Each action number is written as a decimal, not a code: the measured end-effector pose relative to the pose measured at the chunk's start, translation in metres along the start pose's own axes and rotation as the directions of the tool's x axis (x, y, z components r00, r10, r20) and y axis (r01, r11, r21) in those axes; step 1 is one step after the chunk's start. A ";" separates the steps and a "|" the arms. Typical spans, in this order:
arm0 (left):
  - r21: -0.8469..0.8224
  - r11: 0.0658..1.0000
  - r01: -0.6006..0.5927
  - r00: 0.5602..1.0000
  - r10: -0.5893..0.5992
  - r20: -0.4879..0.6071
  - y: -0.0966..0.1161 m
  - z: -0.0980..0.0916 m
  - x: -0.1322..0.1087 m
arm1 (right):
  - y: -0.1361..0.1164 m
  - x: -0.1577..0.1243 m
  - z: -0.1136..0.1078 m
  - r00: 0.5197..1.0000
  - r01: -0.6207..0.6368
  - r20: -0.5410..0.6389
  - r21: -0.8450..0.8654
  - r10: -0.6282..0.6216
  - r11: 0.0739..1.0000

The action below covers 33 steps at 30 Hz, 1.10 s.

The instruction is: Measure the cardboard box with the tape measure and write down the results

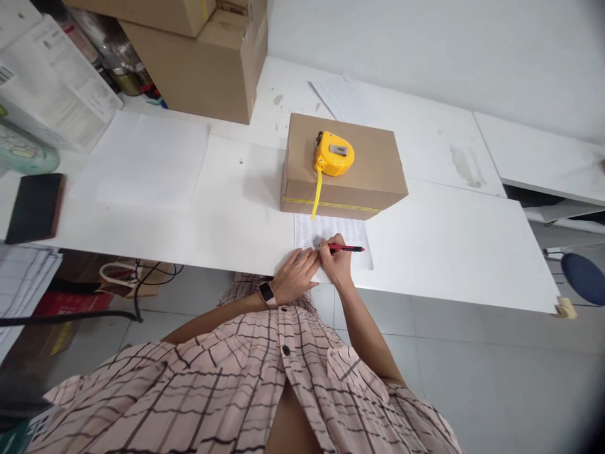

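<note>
My right hand [337,263] is closed around a red and black pen [347,248], its tip over a sheet of paper with rows of text [362,246]. Beside it, my left hand [297,277] lies flat at the table's front edge, fingers stretched onto the sheet's near left part, with a watch on the wrist. Just beyond the hands sits a closed cardboard box [373,161] that overlaps the sheet's far end. On top of that box rests a yellow tape measure [336,154], its strap hanging over the front side.
The white table [454,246] runs across the view. Large cardboard boxes [212,75] stand at the back left. Farther left are blank sheets [151,161], a phone [35,208] and a white carton [57,82]. Another paper [340,98] lies by the wall; a blue stool [583,277] stands right.
</note>
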<state>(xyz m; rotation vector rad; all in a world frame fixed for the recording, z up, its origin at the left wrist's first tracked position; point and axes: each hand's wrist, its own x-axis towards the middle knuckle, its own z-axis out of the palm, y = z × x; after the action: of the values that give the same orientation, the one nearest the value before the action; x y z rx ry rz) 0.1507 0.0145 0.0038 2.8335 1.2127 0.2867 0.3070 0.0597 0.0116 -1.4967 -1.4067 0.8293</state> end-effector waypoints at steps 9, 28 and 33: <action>0.006 1.000 -0.006 1.000 0.006 -0.008 0.000 0.000 0.000 | 0.000 0.000 0.000 1.000 -0.019 -0.014 0.018 0.019 1.000; 0.030 1.000 -0.007 0.999 0.008 -0.040 0.000 0.001 0.000 | -0.002 -0.001 -0.001 1.000 -0.010 -0.013 0.020 0.010 1.000; 0.024 1.000 -0.006 0.999 0.007 -0.034 -0.001 0.001 0.000 | -0.002 0.000 -0.001 1.000 -0.016 -0.024 0.000 0.016 1.000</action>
<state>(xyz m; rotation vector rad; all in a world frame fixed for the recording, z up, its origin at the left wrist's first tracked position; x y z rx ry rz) 0.1505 0.0149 0.0025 2.8644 1.2219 0.3240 0.3072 0.0593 0.0139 -1.5158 -1.3791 0.8187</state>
